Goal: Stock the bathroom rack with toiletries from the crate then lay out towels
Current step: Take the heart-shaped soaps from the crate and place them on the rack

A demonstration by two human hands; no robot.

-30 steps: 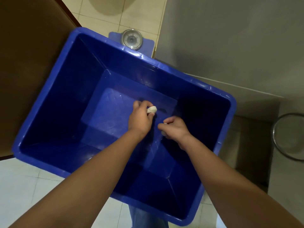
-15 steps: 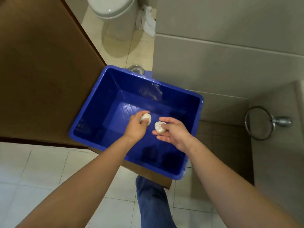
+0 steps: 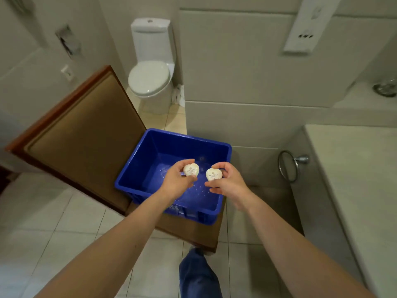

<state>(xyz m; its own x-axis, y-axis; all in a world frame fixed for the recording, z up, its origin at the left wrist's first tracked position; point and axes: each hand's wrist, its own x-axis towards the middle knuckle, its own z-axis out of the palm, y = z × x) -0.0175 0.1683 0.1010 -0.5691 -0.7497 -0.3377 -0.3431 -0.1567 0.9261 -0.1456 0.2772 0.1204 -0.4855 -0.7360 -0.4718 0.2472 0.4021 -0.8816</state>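
Note:
A blue plastic crate stands on a brown wooden surface, and its inside looks bare. Above the crate my left hand holds a small white heart-shaped toiletry with printed text on its face. Just to the right, my right hand holds a second white heart-shaped toiletry of the same kind. Both hands hover over the crate's right half, the two hearts side by side and a little apart. No rack and no towels show.
A white toilet stands at the back beside a tiled half wall. A chrome towel ring hangs on the side of a pale counter at right. My blue-trousered leg is on the tiled floor below.
Both hands rose out of the crate, each with a white heart-shaped toiletry. My head lifted and pulled back, so the toilet, wall and counter came into view.

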